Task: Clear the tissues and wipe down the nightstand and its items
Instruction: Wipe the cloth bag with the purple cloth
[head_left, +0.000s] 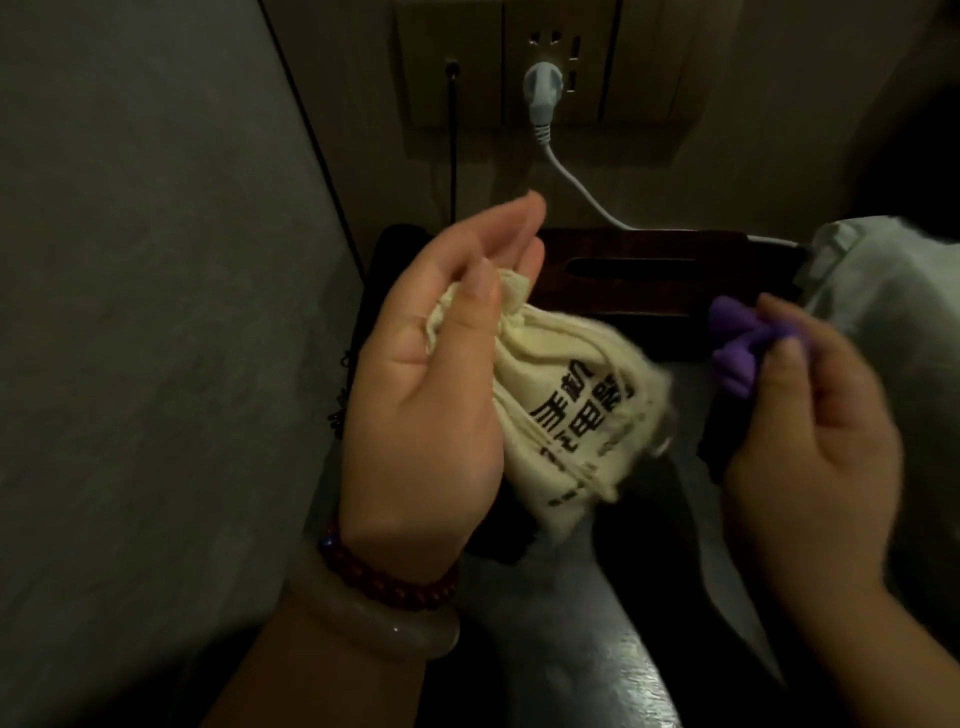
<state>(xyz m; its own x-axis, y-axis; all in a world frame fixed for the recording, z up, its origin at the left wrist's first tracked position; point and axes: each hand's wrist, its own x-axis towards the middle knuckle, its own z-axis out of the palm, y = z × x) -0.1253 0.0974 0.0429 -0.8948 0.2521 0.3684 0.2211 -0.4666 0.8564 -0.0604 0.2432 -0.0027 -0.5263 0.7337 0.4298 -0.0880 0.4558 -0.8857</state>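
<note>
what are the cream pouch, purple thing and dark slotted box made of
pouch: matte woven cotton or canvas, judging by its gathered creases. purple thing: soft cloth, probably microfibre, bunched in folds; blurred, so unsure. box: dark glossy wood, going by its reddish sheen.

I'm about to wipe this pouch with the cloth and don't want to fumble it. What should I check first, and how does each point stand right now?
1. Left hand grips the cream pouch at its neck: ok.
2. Right hand pinches the purple cloth: ok.
3. Cloth touching the pouch: cannot tell, motion blur.
4. Pouch neck drawn shut: cannot tell, the thumb covers it.
5. White cable clear of both hands: ok, it runs behind the wooden tissue box.
</note>
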